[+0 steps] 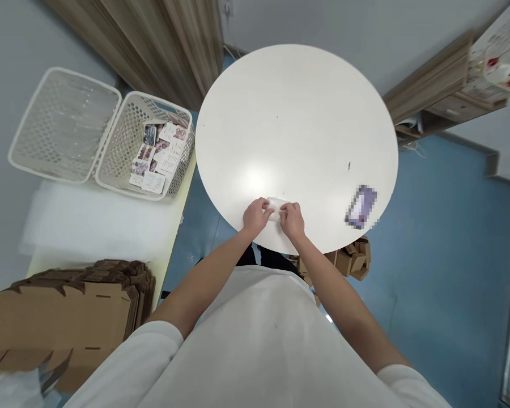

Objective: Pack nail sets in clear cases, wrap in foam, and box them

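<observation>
At the near edge of the round white table (297, 107), both hands are on one small white rectangular packet (274, 209). It might be folded paper or thin wrapping; its kind is too small to tell. The fingers of my left hand (255, 217) pinch its left end. My right hand (292, 220) grips the right end, thumb and fingers bent together. Parts of both ends are hidden under the fingers. The packet lies at or just above the tabletop.
A pixelated purple object (362, 207) lies at the table's right. To the left, a lidded white basket (114, 153) holds several printed cards (165, 158). Flattened cardboard boxes (63, 317) are stacked at lower left. More cardboard (352, 259) sits under the table's right side.
</observation>
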`<state>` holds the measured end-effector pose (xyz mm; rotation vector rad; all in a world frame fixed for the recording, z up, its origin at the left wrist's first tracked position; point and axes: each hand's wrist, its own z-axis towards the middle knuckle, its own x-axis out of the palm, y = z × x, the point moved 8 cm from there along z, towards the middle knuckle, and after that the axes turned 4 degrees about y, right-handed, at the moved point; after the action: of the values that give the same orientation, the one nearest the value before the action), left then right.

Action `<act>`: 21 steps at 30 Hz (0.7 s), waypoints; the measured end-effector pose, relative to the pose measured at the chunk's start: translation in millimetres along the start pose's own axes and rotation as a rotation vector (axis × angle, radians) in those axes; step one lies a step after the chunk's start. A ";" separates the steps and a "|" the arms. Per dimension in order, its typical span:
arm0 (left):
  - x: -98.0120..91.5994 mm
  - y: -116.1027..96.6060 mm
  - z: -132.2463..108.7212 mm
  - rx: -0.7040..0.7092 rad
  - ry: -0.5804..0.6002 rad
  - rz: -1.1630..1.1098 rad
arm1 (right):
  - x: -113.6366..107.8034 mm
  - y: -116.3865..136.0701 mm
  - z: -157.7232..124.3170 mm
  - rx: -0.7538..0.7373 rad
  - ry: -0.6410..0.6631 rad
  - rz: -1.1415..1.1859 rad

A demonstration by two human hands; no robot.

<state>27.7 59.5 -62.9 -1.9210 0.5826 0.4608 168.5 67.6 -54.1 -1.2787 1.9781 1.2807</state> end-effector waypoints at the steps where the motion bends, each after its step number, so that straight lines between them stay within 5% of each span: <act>1: 1.2 0.2 0.4 0.007 0.004 -0.002 | 2.0 1.0 0.1 -0.026 0.004 -0.006; 10: -5.4 -0.8 -16.4 -0.058 -0.013 0.009 | 1.0 -2.0 -23.6 -0.217 0.119 0.058; 21: -5.4 26.0 -61.9 -0.254 -0.016 -0.182 | 6.1 -42.0 -52.7 -0.176 0.172 0.471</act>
<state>11.7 -5.3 -54.3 -2.1871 0.3465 0.4489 208.1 12.7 -53.5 -1.0613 2.4347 1.6379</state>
